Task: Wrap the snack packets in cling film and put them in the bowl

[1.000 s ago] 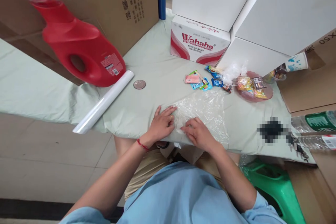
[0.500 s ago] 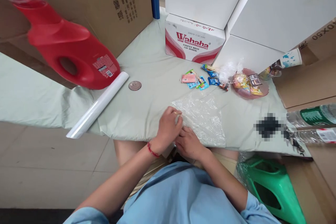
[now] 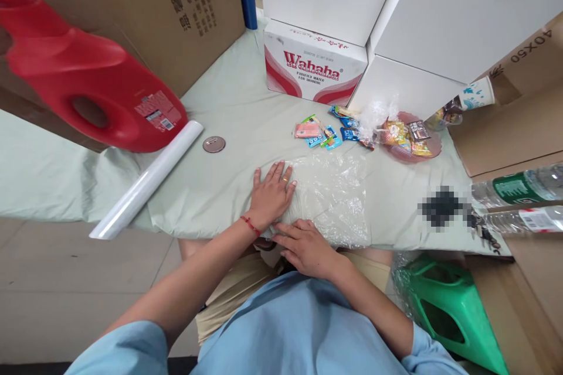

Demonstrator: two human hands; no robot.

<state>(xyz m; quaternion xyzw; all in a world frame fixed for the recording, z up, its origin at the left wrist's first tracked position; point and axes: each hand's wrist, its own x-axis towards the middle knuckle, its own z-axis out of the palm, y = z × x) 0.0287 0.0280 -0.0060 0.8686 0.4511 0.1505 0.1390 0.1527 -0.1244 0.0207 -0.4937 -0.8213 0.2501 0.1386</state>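
Note:
A sheet of clear plastic film (image 3: 336,202) lies wrinkled on the cloth-covered table near its front edge. My left hand (image 3: 271,192) rests flat over the film's left side, fingers spread and pointing away from me. Lower down, my right hand (image 3: 305,246) lies on the film's near edge with its fingers stretched to the left. Neither hand grips anything. Beyond the film are several small snack packets (image 3: 314,132), and a pink dish (image 3: 433,149) holds more wrapped snacks.
A white roll (image 3: 147,181) lies at the left beside a red jug (image 3: 101,91). A round brown disc (image 3: 214,144) sits near it. White boxes (image 3: 314,64) stand at the back. Plastic bottles (image 3: 523,187) lie at the right, above a green container (image 3: 457,310).
My left hand has opened from a closed grip and now lies flat, further left. My right fingers have stretched out on the film's near edge. The view has shifted slightly.

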